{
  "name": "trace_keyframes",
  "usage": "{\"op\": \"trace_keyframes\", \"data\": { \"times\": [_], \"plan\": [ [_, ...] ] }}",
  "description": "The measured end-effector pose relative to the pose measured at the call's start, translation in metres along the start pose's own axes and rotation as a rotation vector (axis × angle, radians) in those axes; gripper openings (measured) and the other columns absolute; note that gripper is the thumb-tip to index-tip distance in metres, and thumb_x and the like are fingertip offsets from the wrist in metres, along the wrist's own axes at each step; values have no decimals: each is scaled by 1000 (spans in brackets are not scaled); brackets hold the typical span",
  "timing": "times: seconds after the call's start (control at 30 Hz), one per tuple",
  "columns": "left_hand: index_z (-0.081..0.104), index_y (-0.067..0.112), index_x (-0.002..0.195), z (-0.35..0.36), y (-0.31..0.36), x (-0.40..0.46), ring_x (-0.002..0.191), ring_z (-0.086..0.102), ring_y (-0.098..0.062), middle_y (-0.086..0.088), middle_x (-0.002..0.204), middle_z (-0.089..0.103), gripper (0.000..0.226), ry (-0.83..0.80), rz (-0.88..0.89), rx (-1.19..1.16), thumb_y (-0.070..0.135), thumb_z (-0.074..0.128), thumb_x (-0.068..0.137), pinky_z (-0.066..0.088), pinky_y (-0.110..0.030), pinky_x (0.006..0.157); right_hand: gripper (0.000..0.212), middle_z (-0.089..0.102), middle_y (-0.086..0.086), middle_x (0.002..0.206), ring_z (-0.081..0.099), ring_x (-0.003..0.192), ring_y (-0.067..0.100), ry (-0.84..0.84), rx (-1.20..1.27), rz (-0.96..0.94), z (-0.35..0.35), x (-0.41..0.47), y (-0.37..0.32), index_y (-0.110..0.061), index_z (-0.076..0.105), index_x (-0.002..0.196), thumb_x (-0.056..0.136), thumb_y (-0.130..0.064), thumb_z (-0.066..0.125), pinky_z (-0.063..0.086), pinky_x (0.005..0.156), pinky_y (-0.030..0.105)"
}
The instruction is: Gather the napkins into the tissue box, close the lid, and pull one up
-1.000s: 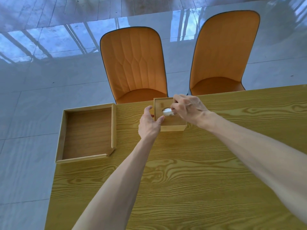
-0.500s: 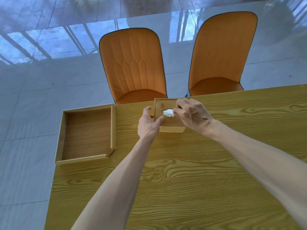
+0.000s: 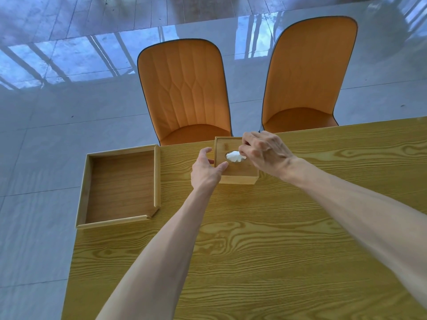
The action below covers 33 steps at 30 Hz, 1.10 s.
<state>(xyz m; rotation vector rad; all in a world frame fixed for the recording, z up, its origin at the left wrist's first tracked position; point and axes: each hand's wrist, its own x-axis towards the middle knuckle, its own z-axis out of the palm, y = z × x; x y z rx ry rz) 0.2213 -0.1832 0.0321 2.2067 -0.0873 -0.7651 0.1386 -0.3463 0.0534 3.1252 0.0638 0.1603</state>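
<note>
Box (image 3: 233, 172) on table (image 3: 254, 250), lid shut, held at its left side by left hand (image 3: 206, 173). Right hand (image 3: 263, 152) fingertips pinching napkin (image 3: 235, 156) poking from the slot. Tray (image 3: 120, 185) off left.

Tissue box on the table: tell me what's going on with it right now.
A person is working at the wooden tissue box, which sits near the table's far edge with its lid on. The left hand steadies the box's left side. The right hand is over the lid, its fingers at the white napkin poking out of the oval slot. The napkin is only slightly raised. An open wooden tray lies to the left, nothing in it.
</note>
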Motion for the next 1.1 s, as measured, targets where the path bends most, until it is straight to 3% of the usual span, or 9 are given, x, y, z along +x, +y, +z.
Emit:
{"op": "trace_keyframes", "data": {
  "times": [0.13,0.37,0.53,0.67,0.77,0.87,1.0,1.1],
  "plan": [
    [42,31,142,0,0,1,94,65,-19,4,117,62,70,-5,1,1,34,77,82,57,-44,86,9,58,6,81,54,62,20,3,-31,-21,-6,13,0,-4,68,81,87,3,66,51,56,35],
    [41,31,142,-2,0,0,93,64,-18,6,111,59,70,-14,-1,8,34,77,82,56,-45,87,3,62,6,87,60,67,21,2,9,12,-10,20,-4,-5,72,87,88,-6,70,56,61,35],
    [44,30,141,-2,0,0,98,66,-20,3,118,64,68,-9,4,13,36,78,81,56,-45,87,12,65,7,88,63,67,23,17,62,22,-14,12,-4,-3,73,89,90,-15,70,56,63,35],
    [48,28,138,-7,1,-3,101,65,-21,2,120,64,60,-46,20,55,40,73,85,54,-45,91,19,71,5,96,70,74,23,63,142,99,-25,5,-5,-8,73,104,92,-22,69,58,65,32],
    [48,24,138,-17,4,-7,97,65,-19,-1,118,66,53,-115,39,146,43,63,91,52,-44,95,21,72,4,97,70,76,22,73,163,223,-37,-1,-5,-12,72,104,99,-26,57,59,66,35],
    [49,24,138,-30,9,-12,108,63,-22,-3,124,66,50,-168,56,292,46,58,93,50,-43,97,29,71,4,99,68,82,23,-130,115,355,-56,-9,-4,-15,71,106,102,-30,46,57,72,37],
    [51,25,137,-47,17,-25,120,58,-25,-5,135,60,51,-255,91,503,50,58,92,46,-45,102,33,68,4,114,66,101,25,-648,71,416,-84,-18,-10,-23,63,124,103,-37,42,51,76,36],
    [49,24,140,-60,34,-39,128,51,-26,-5,145,52,55,-307,163,662,51,56,93,43,-44,105,37,66,4,124,63,111,26,-764,102,417,-102,-25,-13,-21,63,127,102,-40,43,51,86,38]
  ]
}}
